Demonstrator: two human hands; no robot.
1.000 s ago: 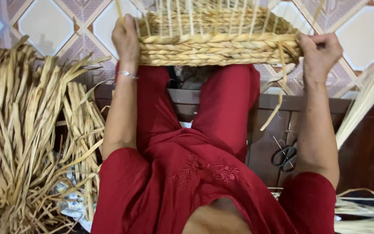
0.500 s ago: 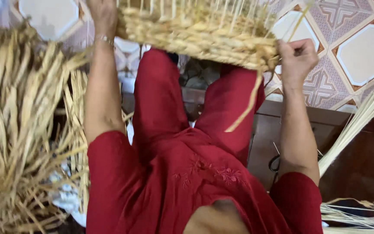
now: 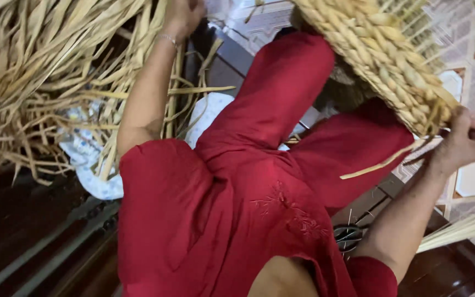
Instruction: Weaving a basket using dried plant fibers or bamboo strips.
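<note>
A half-woven basket of pale, plaited straw [image 3: 383, 60] is being held up at the top right of the head view, its thick braided rim tilting down toward the right and its upper part being cut off by the frame edge. The right hand [image 3: 468, 140] is being closed in a fist at the rim's lowest corner, fingers curled tight on the braid, where a loose flat strand [image 3: 377, 165] is hanging free. The left hand [image 3: 181, 15] is being raised at the top edge, apart from the basket, above a heap of long dried straw strips [image 3: 34, 82]; its fingers are being cropped out, so whether it is gripping anything cannot be told. The person's lap and knees are being covered by red clothing [image 3: 259, 165], which is hiding the basket's underside. A pair of dark-handled scissors [image 3: 350, 236] is being half hidden by the right forearm, and a bundle of thin pale reeds [image 3: 457, 231] is lying just beside it
</note>
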